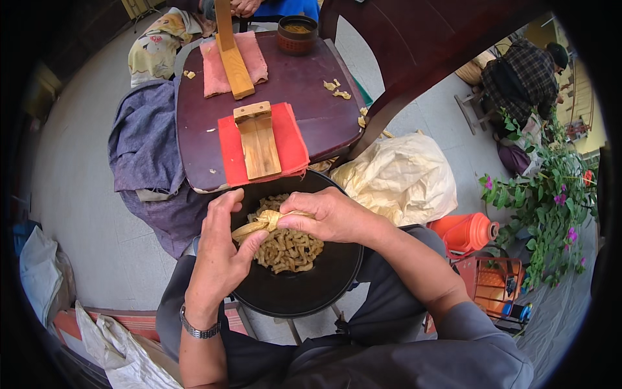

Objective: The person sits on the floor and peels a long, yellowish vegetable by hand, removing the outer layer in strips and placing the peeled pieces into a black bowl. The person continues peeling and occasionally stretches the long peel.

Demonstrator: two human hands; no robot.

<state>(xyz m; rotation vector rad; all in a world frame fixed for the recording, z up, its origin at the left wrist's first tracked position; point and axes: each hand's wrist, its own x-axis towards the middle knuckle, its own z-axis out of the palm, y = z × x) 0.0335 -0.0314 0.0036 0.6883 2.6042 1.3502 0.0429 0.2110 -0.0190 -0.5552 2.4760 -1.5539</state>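
Above a round black pan [335, 272] on my lap, both my hands hold a twisted, pale yellow leaf-like strip [267, 220] with a knot in its middle. My right hand [323, 214] pinches the strip at the knot between thumb and forefinger. The strip's other end rests in my left hand [226, 243], its thumb pressing on it and its fingers partly raised. Below, a heap of brownish, short knotted or curled pieces [286, 253] lies in the pan. Just beyond, a small wooden block stand [260, 146] sits on a folded red cloth [291, 131].
A dark red wooden chair [311, 112] holds a second wooden stand [235, 73], a pink cloth [214, 68] and a round pot [297, 41]. A cream sack [403, 170] and an orange flask [459, 231] stand right. Another person's hand [245, 7] shows at top; a person [522, 73] sits far right.
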